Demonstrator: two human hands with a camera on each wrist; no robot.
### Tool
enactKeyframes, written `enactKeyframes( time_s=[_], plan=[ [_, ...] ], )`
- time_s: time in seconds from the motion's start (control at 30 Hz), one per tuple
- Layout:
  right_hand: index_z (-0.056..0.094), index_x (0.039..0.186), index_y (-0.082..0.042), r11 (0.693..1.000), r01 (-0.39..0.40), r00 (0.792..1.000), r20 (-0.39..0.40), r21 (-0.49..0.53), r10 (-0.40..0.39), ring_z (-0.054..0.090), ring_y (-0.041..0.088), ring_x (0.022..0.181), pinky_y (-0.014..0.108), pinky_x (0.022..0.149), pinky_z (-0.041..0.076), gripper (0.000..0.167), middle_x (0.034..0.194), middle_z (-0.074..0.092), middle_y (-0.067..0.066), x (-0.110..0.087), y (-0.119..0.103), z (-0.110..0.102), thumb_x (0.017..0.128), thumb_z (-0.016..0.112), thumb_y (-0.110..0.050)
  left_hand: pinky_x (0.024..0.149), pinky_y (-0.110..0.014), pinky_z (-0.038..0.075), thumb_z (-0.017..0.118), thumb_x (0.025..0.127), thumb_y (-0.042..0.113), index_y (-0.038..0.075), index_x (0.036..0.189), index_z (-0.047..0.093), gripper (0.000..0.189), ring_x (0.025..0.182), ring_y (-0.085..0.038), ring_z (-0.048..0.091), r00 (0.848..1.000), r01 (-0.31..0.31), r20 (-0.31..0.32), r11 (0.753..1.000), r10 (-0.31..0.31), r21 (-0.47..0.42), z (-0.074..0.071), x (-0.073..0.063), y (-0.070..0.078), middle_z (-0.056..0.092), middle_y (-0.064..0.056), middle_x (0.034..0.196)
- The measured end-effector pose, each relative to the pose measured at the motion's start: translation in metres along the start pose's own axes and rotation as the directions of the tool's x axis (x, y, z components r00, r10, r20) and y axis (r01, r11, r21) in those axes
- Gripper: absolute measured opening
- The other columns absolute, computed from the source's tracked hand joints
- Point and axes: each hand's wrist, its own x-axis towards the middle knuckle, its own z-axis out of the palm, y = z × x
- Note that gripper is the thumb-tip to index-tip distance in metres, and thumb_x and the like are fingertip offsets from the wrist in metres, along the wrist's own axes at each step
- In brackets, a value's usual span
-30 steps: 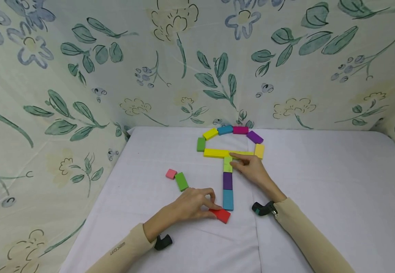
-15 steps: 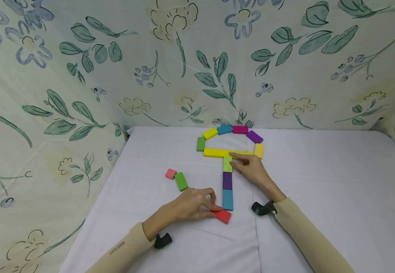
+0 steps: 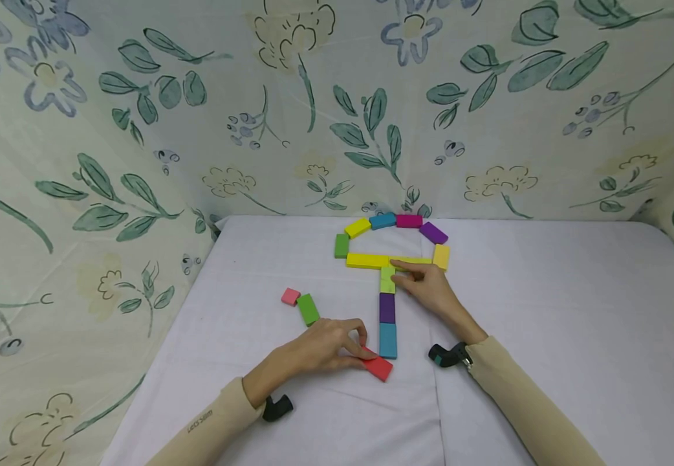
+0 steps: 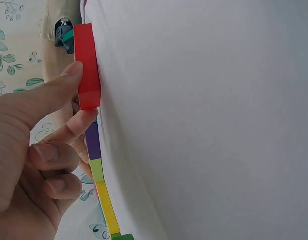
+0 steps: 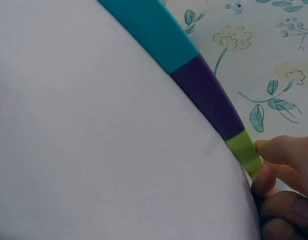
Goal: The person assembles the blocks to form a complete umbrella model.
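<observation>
My left hand (image 3: 328, 349) pinches a flat red block (image 3: 380, 369) between thumb and index finger. The red block (image 4: 87, 65) lies slanted just below the lower end of a straight column. From the bottom, that column is a blue block (image 3: 388, 341), a purple block (image 3: 387, 308) and a lime block (image 3: 387, 279). My right hand (image 3: 427, 285) rests at the column's top, thumb against the lime block's right side. Its index finger reaches over the junction with the yellow bars (image 3: 367, 261). In the right wrist view, fingertips (image 5: 264, 147) touch the lime block (image 5: 245, 151).
Above the bars, an arch of coloured blocks runs from a green block (image 3: 341, 246) to a pale orange block (image 3: 440, 257). Left of the column lie a pink cube (image 3: 290, 296) and another green block (image 3: 308, 309). White cloth (image 3: 576, 323) covers the table; a floral curtain hangs behind.
Both hands stay nearly still. The red block's angle and place shift only slightly in the left fingers.
</observation>
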Motion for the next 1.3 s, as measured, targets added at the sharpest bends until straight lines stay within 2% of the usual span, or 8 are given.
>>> enactKeyframes(
  time_s=[0.5,1.0,1.3],
  plan=[
    [0.068,0.138,-0.022,1.0,-0.004,1.0,0.006,0.009,0.004,0.053,0.021,0.07,0.022,0.056,0.034,0.043,0.073,0.057,0.004,0.0001,-0.0008,-0.0011,0.097,0.074,-0.032,0.055,-0.01,0.034,0.083,0.089,0.031,0.027,0.114,0.082,0.025,0.066,0.003,0.048,1.0,0.01,0.003,1.0,-0.01,0.001,-0.001,-0.0001,-0.001,0.066,0.006,0.106],
    [0.069,0.138,-0.022,1.0,-0.005,1.0,0.008,0.014,0.005,0.052,0.019,0.069,0.022,0.056,0.034,0.042,0.073,0.056,0.003,0.0012,0.002,-0.0003,0.097,0.074,-0.032,0.056,-0.01,0.036,0.083,0.089,0.031,0.026,0.115,0.081,0.026,0.074,0.002,0.054,1.0,0.019,0.001,1.0,-0.019,-0.014,-0.0017,-0.0013,0.0012,0.066,0.006,0.106],
    [0.068,0.138,-0.022,1.0,-0.016,1.0,0.01,0.012,0.016,0.054,0.019,0.069,0.022,0.056,0.035,0.042,0.072,0.057,0.003,0.0008,0.0012,-0.0003,0.097,0.074,-0.032,0.056,-0.009,0.034,0.083,0.089,0.032,0.025,0.114,0.082,0.026,0.072,0.001,0.053,1.0,0.007,-0.013,1.0,-0.007,-0.007,-0.0003,-0.001,0.0006,0.066,0.006,0.105]
  ],
)
